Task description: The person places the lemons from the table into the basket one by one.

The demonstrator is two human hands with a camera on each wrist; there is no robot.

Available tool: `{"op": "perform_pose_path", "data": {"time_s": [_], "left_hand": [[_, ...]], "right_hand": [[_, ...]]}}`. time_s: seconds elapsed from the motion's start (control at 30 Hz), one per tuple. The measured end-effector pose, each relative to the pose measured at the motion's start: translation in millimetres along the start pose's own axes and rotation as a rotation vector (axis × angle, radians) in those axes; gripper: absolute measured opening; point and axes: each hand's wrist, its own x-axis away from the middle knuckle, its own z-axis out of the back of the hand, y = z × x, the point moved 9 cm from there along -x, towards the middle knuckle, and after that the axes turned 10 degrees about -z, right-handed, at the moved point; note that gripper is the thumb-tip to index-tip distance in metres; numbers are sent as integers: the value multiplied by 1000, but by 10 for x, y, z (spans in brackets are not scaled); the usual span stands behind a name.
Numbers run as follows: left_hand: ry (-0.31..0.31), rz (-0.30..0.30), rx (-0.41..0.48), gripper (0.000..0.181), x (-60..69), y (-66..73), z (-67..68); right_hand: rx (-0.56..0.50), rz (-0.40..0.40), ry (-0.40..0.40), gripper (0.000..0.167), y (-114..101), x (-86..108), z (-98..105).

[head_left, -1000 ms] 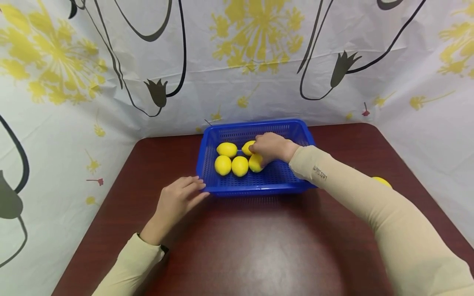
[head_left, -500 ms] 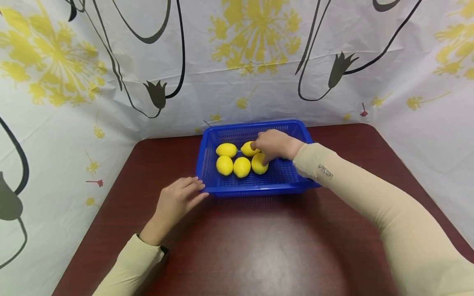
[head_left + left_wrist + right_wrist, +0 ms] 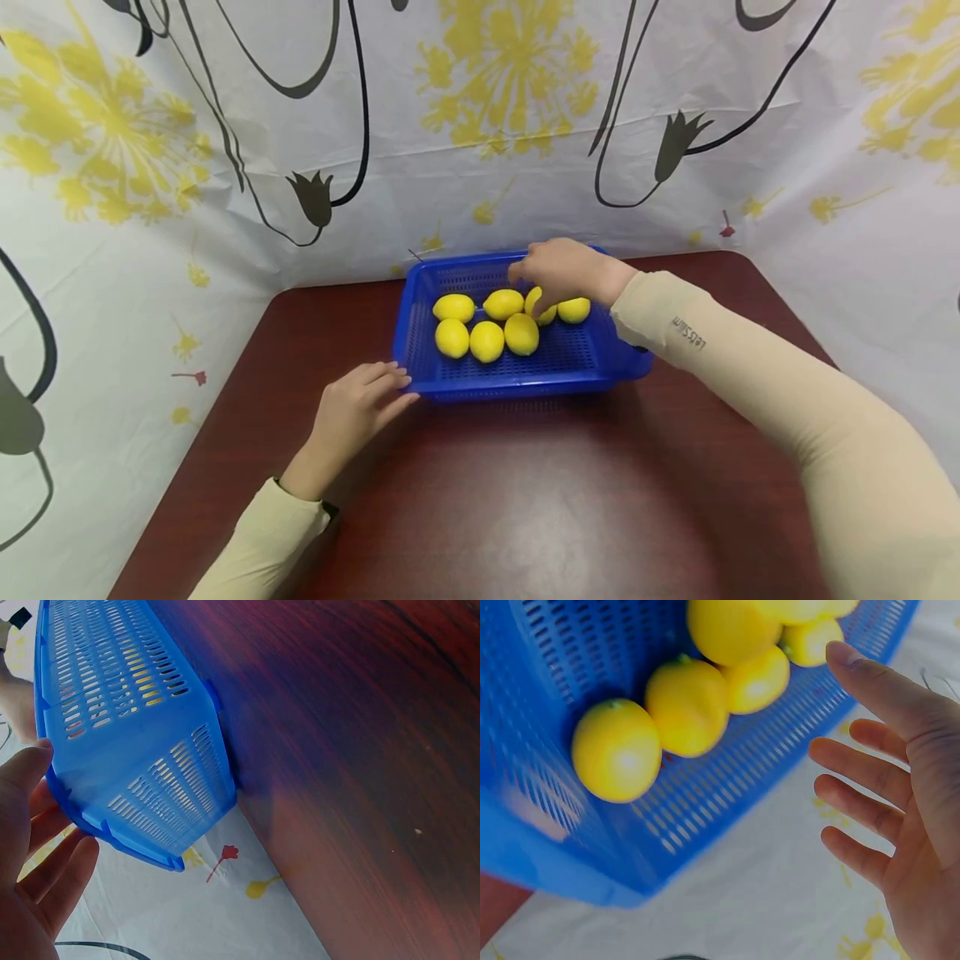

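A blue slotted basket (image 3: 525, 385) holds several yellow lemons (image 3: 487, 342) in two uneven rows. My left hand (image 3: 352, 408) is at its front left corner; in the left wrist view the thumb (image 3: 30, 766) lies against one side of the rim and fingers reach behind the other, lightly pinching it. Over the back right part of the basket hovers my right hand (image 3: 566, 271), fingers spread and holding nothing. The right wrist view shows that hand apart from the lemons (image 3: 617, 754). The right hand and sleeve partly cover the rearmost lemons and the basket's right end.
The dark red-brown table (image 3: 525, 500) extends in front of the basket and to both sides. Behind it and at both sides hangs a white sheet (image 3: 450, 192) with yellow and dark plant prints. My right sleeve (image 3: 750, 375) crosses the table's right part.
My right hand has lifted up and to the right, leaving the lemons it was touching. More lemons now show under it. The left hand stays at the corner. The view has shifted slightly.
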Motion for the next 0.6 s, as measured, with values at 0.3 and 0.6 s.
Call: {"op": "perform_pose_path", "data": {"time_s": [0.3, 0.6], "left_hand": [[1, -2, 13, 33, -3, 14, 12], [8, 0, 22, 36, 3, 12, 14]], "right_hand": [[-24, -45, 73, 62, 151, 191, 302], [-33, -82, 134, 65, 365, 461, 408]]}}
